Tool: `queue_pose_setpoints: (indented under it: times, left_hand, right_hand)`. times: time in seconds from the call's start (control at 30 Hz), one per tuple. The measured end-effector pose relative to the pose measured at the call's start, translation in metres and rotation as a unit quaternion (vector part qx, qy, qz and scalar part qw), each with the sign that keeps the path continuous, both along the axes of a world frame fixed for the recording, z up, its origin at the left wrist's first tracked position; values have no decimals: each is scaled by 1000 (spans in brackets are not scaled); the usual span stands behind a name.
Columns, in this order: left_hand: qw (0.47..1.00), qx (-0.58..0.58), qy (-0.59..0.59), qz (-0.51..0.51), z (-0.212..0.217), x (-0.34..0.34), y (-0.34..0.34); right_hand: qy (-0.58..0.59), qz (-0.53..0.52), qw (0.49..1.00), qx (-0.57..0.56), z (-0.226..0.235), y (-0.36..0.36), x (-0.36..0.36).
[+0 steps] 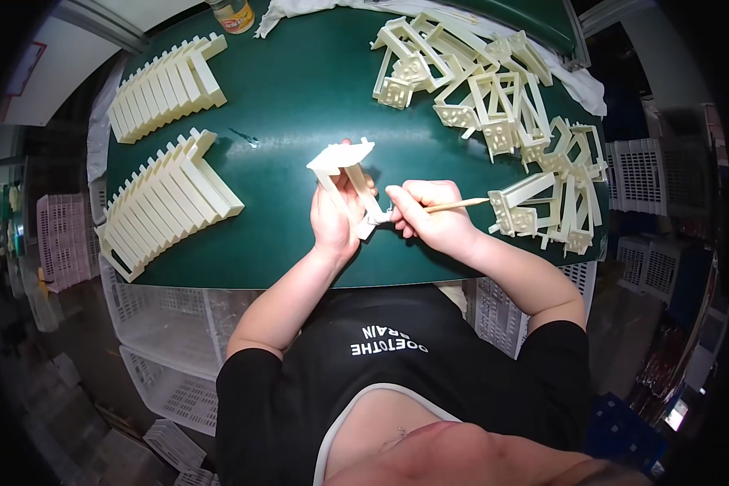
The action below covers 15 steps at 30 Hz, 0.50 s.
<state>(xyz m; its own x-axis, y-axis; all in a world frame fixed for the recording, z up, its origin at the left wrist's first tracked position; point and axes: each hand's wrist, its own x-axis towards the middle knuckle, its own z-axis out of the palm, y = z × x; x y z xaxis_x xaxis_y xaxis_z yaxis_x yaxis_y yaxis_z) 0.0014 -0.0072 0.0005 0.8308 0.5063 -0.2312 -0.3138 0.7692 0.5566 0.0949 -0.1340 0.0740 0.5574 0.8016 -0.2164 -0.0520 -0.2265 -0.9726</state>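
While the left hand (334, 219) grips a cream plastic frame (341, 155) from its left side, with fingertips showing behind its bars, the right hand (437, 212) is closed around a thin wooden stick (462, 204) just to the right of it. The frame is held up over the middle of the green table (287, 113), tilted, its wide bright end pointing away from the person and its narrow end toward the near edge. At that near end, between the frame and the right fingers, is a small crumpled white piece (377, 217); what it is made of is too small to tell. The stick's other end points right, toward a loose, tangled pile of similar frames (500, 113) that spreads from the far side down along the right side. On the left lie two neat rows of cream frames, a far row (160, 93) and a near row (168, 206), the pieces packed side by side and leaning. A jar (236, 16) stands at the far left edge, and a white cloth (304, 7) runs along the far edge. White plastic baskets (180, 395) sit below the table at the near left.
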Motion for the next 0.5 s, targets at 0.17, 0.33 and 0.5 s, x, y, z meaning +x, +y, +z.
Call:
queue_pose_setpoints:
  times: [0.17,0.33,0.5]
  left_hand:
    - [999,34,12,15,2,-1,-3]
    - [997,23,57,43,11,5,-7]
    - [997,47,49,30,16,5,-1]
  right_hand:
    - [7,42,999,11,7,6,-15]
    - [37,1,999,-30,-3,-4,10]
    - [28,-21,999,-8,-1,0,-10]
